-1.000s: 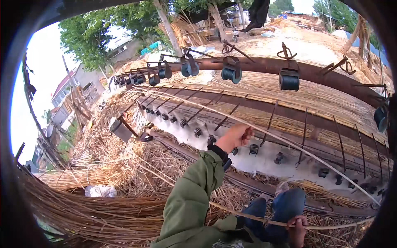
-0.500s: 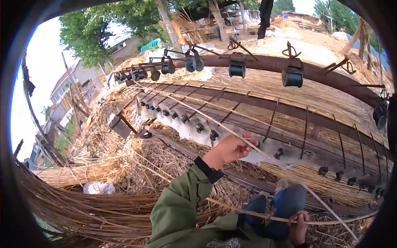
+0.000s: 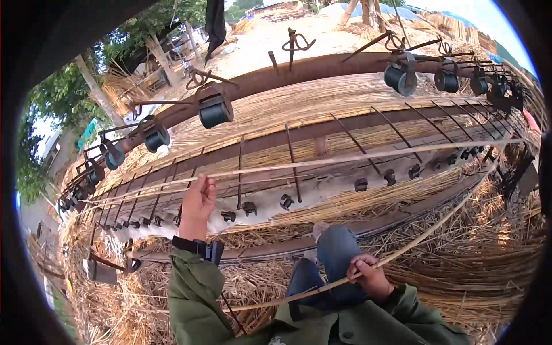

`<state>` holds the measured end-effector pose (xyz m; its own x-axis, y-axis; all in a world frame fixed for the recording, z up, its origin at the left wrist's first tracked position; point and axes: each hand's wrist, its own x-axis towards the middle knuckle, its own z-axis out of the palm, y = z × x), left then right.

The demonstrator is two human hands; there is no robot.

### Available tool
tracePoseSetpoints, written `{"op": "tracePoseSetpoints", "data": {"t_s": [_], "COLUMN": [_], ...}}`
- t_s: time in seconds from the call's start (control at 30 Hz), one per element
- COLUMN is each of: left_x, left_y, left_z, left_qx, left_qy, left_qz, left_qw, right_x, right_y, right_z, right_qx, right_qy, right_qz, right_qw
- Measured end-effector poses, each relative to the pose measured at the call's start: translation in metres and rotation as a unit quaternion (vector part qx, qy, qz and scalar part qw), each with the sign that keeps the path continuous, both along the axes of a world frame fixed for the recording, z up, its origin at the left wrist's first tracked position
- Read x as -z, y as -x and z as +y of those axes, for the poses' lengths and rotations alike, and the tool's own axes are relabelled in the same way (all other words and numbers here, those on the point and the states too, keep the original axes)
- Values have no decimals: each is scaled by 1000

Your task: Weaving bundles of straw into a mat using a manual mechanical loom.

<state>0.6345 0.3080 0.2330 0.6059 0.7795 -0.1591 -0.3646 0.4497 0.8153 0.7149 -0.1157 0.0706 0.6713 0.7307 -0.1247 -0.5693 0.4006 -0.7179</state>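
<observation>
My left hand (image 3: 198, 198), in the middle left, has curled fingers on a long pale reed (image 3: 322, 158) that stretches horizontally over a row of thin iron rods (image 3: 293, 164). Low on the right, my right hand (image 3: 368, 273) is closed round another long, curved reed (image 3: 437, 224), which crosses in front of my bent legs (image 3: 336, 259). Below the rods, small black fittings (image 3: 286, 201) line a pale strip (image 3: 310, 190). Golden reed matting (image 3: 322, 95) lies behind them.
A rusty curved pipe (image 3: 299, 70) spans the upper view, carrying several hanging spools of dark wire (image 3: 215, 112). Straw (image 3: 149, 293) covers the ground around a lower metal rail (image 3: 276, 247). Reed bundles (image 3: 471, 287) lie at the right. Trees (image 3: 98, 89) stand beyond at the upper left.
The view has swung right, bringing more of the pipe's right end in. The reed in my left hand now lies nearly horizontal across the rods; my right hand still grips its reed.
</observation>
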Motion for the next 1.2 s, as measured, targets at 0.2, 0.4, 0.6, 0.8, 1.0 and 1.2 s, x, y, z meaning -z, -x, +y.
{"op": "tracePoseSetpoints", "data": {"t_s": [0.2, 0.4, 0.6, 0.8, 1.0, 1.2], "left_x": [15, -1, 11, 47, 35, 12], "left_y": [-41, -57, -8, 3, -7, 17], "left_z": [21, -2, -34, -11, -20, -31], "left_qx": [-44, -54, -10, 114, 73, 63], "left_qy": [-39, -89, -63, 26, 34, 6], "left_qz": [80, 180, 153, 21, -107, -77], "left_qw": [995, 978, 986, 993, 991, 995], "right_x": [1, -2, -2, 0, -11, -17], "right_y": [10, 7, 4, 6, 5, 8], "right_z": [-15, -8, -3, -2, -14, -11], "right_qx": [-1, 2, 27, 27, 25, -22], "right_qy": [25, 67, 72, 87, 229, 119], "right_qz": [46, 37, 2, -16, -549, -13], "right_qw": [999, 997, 997, 996, 804, 993]}}
